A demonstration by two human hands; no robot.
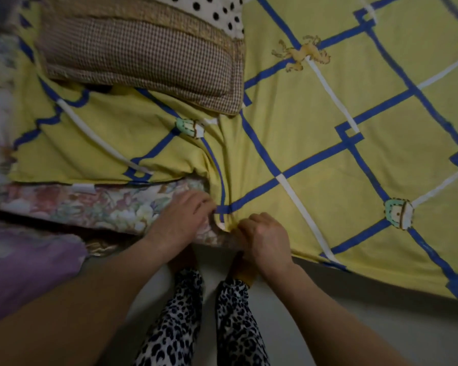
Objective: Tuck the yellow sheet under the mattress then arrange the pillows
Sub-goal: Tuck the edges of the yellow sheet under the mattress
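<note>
We gripped the sheet edge at the mattress side, left hand and right hand both pinching.

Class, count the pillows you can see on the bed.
2: a brown checked pillow at the upper left on the yellow sheet, and a polka-dot pillow behind it, partly cut off. Others may lie out of frame.

Dim light, pale floor, purple cloth at left
</note>
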